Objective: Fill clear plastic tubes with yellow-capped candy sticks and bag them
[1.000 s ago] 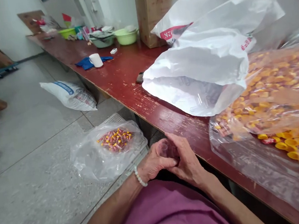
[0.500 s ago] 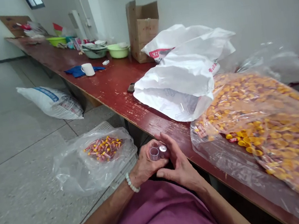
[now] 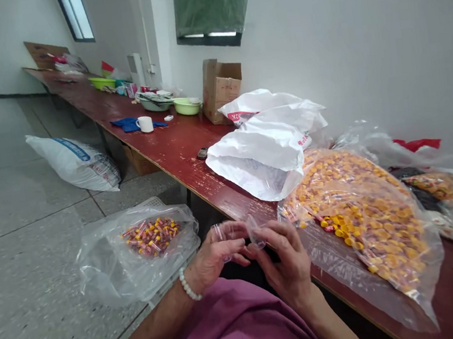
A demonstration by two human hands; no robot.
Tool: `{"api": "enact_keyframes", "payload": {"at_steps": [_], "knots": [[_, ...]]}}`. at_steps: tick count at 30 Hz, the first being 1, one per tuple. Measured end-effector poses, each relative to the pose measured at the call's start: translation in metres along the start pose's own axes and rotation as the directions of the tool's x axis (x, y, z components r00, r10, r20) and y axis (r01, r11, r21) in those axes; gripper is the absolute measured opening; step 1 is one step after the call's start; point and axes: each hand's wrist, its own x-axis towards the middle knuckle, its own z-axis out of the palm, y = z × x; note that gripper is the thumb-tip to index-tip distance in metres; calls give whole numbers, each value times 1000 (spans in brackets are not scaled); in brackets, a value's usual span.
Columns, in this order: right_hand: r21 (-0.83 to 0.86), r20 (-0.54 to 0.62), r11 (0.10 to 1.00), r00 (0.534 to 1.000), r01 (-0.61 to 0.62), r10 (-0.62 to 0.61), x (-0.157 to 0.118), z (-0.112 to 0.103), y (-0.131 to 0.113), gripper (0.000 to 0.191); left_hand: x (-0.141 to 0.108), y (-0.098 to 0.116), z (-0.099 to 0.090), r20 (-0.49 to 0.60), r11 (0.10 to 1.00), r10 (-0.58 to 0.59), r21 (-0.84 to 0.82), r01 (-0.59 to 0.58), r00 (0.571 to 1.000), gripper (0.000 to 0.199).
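Note:
My left hand [image 3: 216,253], with a beaded bracelet at the wrist, is closed around a small clear plastic tube [image 3: 218,233]. Close beside it, my right hand [image 3: 284,250] pinches another clear plastic piece [image 3: 254,233] between thumb and fingers. Both hands are above my lap at the table's front edge, a small gap between them. To their right, a large clear bag [image 3: 364,213] full of yellow-capped pieces lies on the red table [image 3: 174,148]. An open white sack [image 3: 258,160] lies beyond the hands. Lower left, a clear bag [image 3: 105,256] holds small yellow and red pieces.
A cardboard box [image 3: 221,93], green basins [image 3: 188,106], a white mug [image 3: 145,124] on blue cloth and a small dark object [image 3: 202,153] are on the table. A stuffed white sack [image 3: 79,163] lies on the floor at left. More plastic bags are at far right.
My hands have moved apart, and the clear pieces are now separated, one in each hand. The camera view has tilted up and shifted right, showing more wall and table.

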Motion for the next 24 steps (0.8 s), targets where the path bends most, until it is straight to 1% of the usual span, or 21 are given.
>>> {"api": "enact_keyframes", "payload": {"at_steps": [1,3,5,8,10,11,12,14,15,16,17,19,20,22,24], "knots": [[-14,31,999,998,52,-51,-1,3,2,47,0,0,-3,33,993,-50,-103,53,998,28],[-28,120,993,987,113,-109,-3,12,8,49,2,-2,-8,74,956,-97,-270,113,993,27],[-51,196,990,973,135,-122,-7,20,13,50,6,-5,-15,56,918,-110,-376,123,992,31],[-35,270,994,959,102,-89,-10,27,19,48,14,-11,-29,38,884,-131,-447,134,991,39],[34,315,999,948,35,-44,-6,29,27,43,22,-15,-39,48,874,-119,-469,127,992,43],[61,332,998,943,-8,-13,-2,30,36,38,26,-18,-45,62,872,-110,-474,126,992,45],[63,342,996,939,-59,34,4,31,50,33,30,-20,-50,76,871,-105,-473,129,992,45],[-53,346,980,917,-192,198,21,34,92,24,40,-24,-59,92,873,-115,-467,145,989,46],[-187,313,942,892,-279,327,30,36,119,22,45,-26,-63,94,871,-128,-465,157,987,47],[-357,293,860,831,-364,473,39,39,148,23,50,-28,-66,90,869,-141,-465,167,986,47],[-428,261,808,801,-404,538,47,41,178,27,54,-30,-68,87,866,-153,-469,175,984,46],[-504,257,753,760,-423,598,59,45,230,34,61,-33,-71,86,857,-162,-482,183,983,45],[-530,288,741,733,-413,616,62,46,249,35,64,-34,-72,87,854,-160,-487,182,983,44],[-558,367,738,685,-380,629,62,49,274,37,68,-35,-72,86,856,-150,-487,173,985,40],[-568,430,744,644,-351,633,58,50,283,35,70,-34,-71,76,868,-141,-470,160,987,37]]}}
